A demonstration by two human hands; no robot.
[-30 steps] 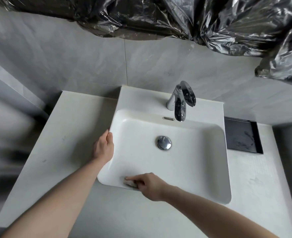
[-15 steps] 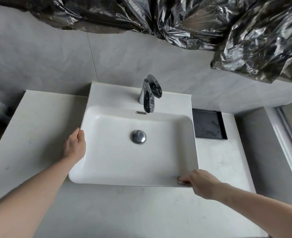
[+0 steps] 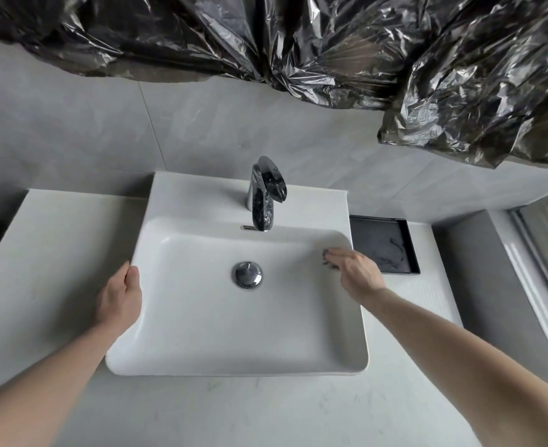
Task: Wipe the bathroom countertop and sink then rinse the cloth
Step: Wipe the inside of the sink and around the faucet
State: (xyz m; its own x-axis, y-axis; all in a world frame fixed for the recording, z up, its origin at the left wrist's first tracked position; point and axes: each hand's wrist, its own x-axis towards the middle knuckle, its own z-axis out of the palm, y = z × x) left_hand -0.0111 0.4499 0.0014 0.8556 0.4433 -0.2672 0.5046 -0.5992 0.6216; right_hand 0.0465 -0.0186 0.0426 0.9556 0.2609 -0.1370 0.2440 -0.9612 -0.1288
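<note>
Right hand (image 3: pixel 358 271) of ours pinches a small dark cloth (image 3: pixel 328 257) against the sink (image 3: pixel 201 317) rim at about 2 o'clock from the drain (image 3: pixel 247 274), fingers curled over it. Left hand (image 3: pixel 120 300) lies flat with straight fingers on the rim at 9 o'clock, steadying. We judge the wiping is mid-way: the rim is being worked, the countertop (image 3: pixel 266 411) shows faint marks, and the faucet (image 3: pixel 264 195) runs no water, so rinsing is not yet done. Most of the cloth is hidden under our fingers.
</note>
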